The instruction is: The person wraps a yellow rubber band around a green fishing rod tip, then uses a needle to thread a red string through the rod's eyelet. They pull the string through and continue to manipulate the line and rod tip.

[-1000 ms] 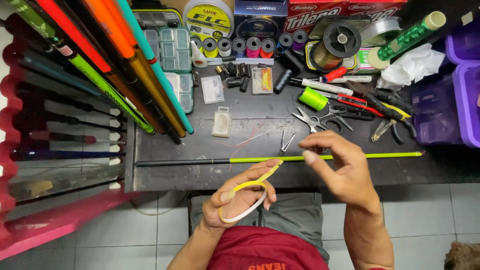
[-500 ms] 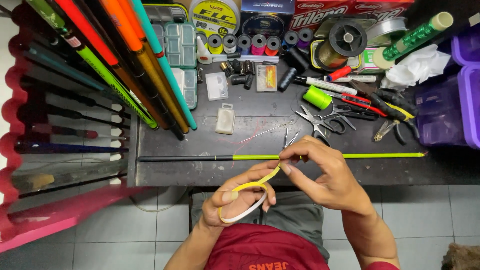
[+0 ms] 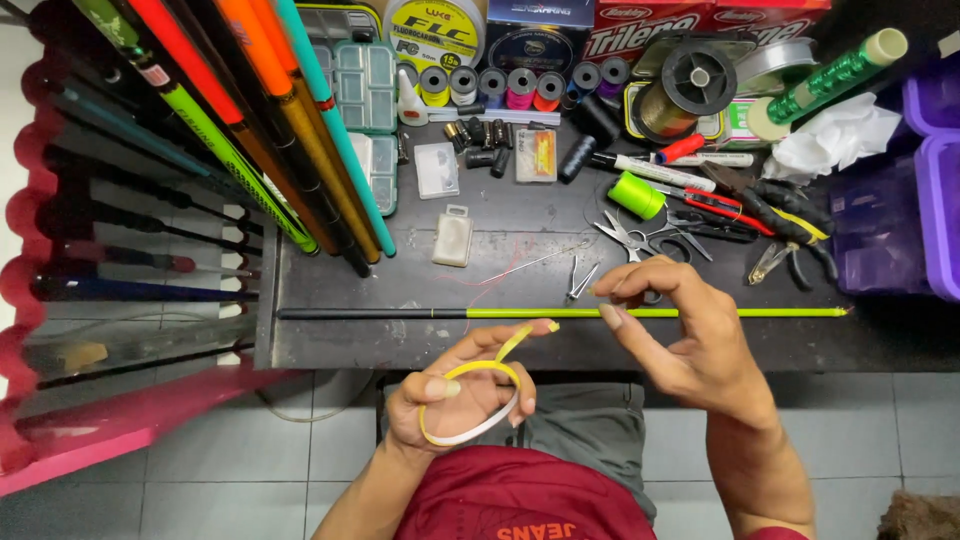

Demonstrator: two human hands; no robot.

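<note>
Now we hold the yellow tape roll point(image 3: 470, 405) clamped in our left hand point(image 3: 455, 395) at 6 o'clock | right hand point(image 3: 690, 335) fingers apart, gripping nothing we can see, over the rod point(image 3: 560, 313) at 3 o'clock | tape end free, none on rod yet.

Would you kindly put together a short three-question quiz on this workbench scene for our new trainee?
1. True or false: the left hand holds a loop of yellow tape.
2. What lies lengthwise on the bench just beyond both hands?
A. a black-and-yellow rod section
B. a saw
C. a ruler
3. Which tool lies nearest the right hand, by its fingertips?

Key:
1. True.
2. A, the black-and-yellow rod section.
3. The small nail clipper; the scissors lie a little further back.
</note>
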